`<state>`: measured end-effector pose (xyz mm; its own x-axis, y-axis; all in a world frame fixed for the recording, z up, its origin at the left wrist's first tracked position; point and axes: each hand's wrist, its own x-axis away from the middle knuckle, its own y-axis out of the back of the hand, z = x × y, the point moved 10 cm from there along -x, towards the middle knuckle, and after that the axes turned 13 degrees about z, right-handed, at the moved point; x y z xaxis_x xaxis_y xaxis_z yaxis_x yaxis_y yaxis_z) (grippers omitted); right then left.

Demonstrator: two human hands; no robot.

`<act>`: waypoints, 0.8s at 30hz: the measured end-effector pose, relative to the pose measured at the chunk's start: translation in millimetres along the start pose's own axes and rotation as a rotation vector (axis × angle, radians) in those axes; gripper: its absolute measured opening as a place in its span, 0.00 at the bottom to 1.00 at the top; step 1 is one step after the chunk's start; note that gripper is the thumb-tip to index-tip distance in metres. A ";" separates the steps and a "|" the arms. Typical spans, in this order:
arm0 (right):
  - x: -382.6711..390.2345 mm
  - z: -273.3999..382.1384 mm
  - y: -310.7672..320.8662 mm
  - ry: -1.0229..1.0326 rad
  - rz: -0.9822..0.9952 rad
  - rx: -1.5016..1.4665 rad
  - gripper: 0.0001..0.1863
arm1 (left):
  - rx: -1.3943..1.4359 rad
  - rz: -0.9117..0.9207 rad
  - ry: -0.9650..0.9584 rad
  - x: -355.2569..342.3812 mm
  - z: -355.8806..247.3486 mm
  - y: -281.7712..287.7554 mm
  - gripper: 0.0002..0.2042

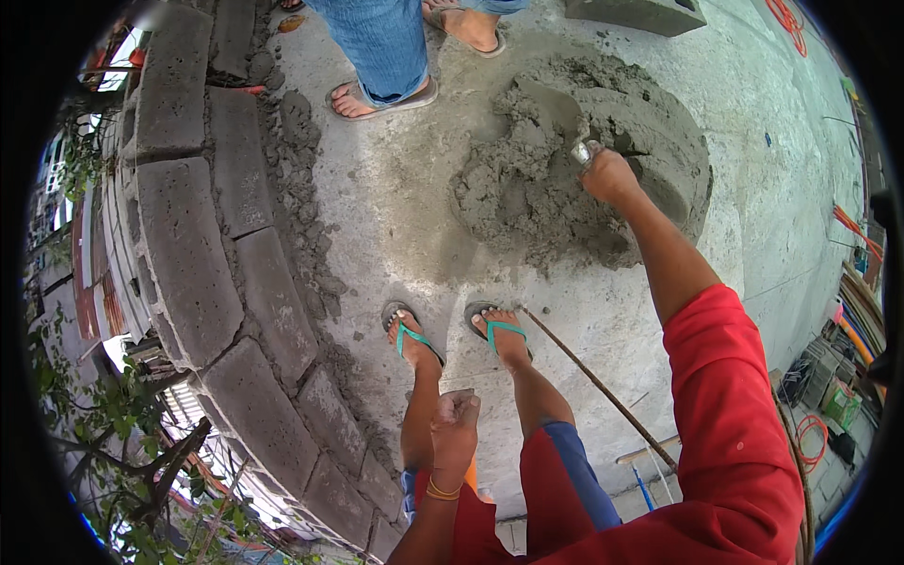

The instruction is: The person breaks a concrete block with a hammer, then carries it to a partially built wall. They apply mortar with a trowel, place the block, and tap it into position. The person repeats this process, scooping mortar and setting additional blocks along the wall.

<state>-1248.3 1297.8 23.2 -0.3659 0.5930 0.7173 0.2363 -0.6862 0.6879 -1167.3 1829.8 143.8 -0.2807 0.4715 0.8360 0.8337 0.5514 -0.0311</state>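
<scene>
My right hand (610, 177) is wrapped round the handle of a trowel (550, 105). Its flat blade, smeared with grey, rests on the pile of wet mortar (513, 212), which spreads over the concrete floor. Smooth scraped hollows and loose lumps mark the pile. My left hand (455, 428) is closed in front of my lower legs, well apart from the mortar. A small greyish edge shows at its fingertips, too little to name.
A wall of grey concrete blocks (191, 250) curves along the left, with mortar crumbs (294, 188) at its foot. Another person in jeans (381, 42) and sandals stands ahead. A thin rod (598, 384) slants beside my feet. A block (640, 13) lies at the far edge.
</scene>
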 end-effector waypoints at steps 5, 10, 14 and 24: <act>-73.2 13.6 -103.9 -0.080 0.085 -0.021 0.21 | 0.172 0.198 0.104 -42.5 54.0 -15.9 0.15; -5.7 37.9 -183.4 -0.070 0.309 0.018 0.22 | 0.196 0.233 0.255 -58.6 58.4 -14.6 0.15; 67.2 59.5 -157.4 0.101 0.274 0.002 0.33 | 0.200 0.231 0.293 -72.0 51.5 -22.2 0.17; 55.9 -2.9 -256.9 -0.137 0.509 -0.777 0.48 | 0.212 0.205 0.363 -85.4 59.2 -7.6 0.16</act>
<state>-1332.1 1506.0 -113.7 -0.2630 0.1551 0.9522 -0.3467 -0.9363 0.0567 -1177.8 1826.1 40.2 0.0960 0.3353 0.9372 0.7281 0.6183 -0.2958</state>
